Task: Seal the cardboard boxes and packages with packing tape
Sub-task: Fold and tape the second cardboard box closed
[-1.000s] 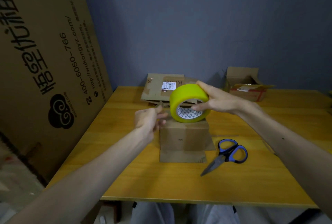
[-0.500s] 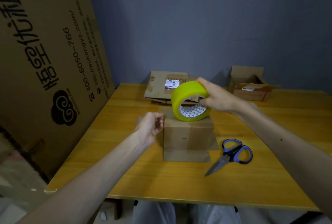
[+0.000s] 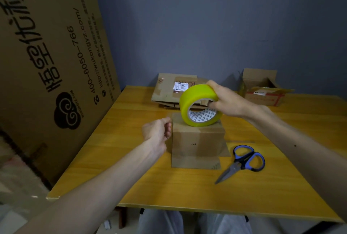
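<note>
A small brown cardboard box (image 3: 197, 139) stands in the middle of the yellow table (image 3: 131, 177). My right hand (image 3: 229, 102) grips a yellow roll of packing tape (image 3: 189, 100), fingers through its core, and holds it tilted on the box's top. At the box's upper left edge my left hand (image 3: 155, 130) has its fingers curled and pinches what looks like the tape's free end. A faint clear strip runs from the roll toward that hand.
Blue-handled scissors (image 3: 244, 158) lie shut on the table to the right of the box. Flattened cardboard with a white label (image 3: 167, 91) lies behind it. An open box (image 3: 262, 87) sits at the back right. A large printed carton (image 3: 47, 55) leans along the left.
My left hand has dropped from beside the roll to the box's upper left edge. My right hand has kept the roll on the box top and tilted it slightly.
</note>
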